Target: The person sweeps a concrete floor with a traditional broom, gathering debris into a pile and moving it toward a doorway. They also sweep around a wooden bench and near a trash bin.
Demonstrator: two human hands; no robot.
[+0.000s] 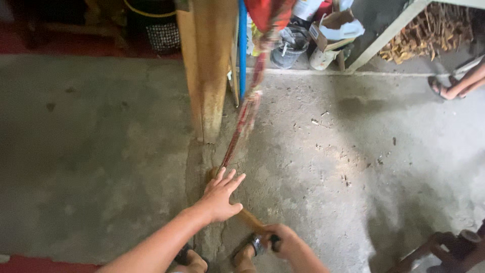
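Two hands work low over the concrete floor (pixel 353 167), near its front edge, just in front of a wooden post (pixel 207 65) that rises from the floor toward the far side. The largest thing in hand is a long red patterned band (pixel 247 114), blurred in the picture, which runs taut from bundled red cloth at the far edge down toward the person. Its long axis slants from far right to near left, passing just right of the post and ending under the left hand (pixel 220 197). From there a short wooden stick (pixel 249 218) carries the line on, slanting toward the near right into the right hand (pixel 284 241).

The left hand is the nearer of the two to the band: it lies flat over the spot where band and stick seem to meet, its fingers (pixel 233 179) spread and pointing up along the band toward the post. Whether they press on it or only hover cannot be told. The right hand sits closer to the body, its fingers curled tight around the stick's near end, beside a sandalled foot (pixel 247 253).

Small chips and dust lie scattered on the floor to the right, and another person's sandalled foot (pixel 444 88) shows at the far right edge.
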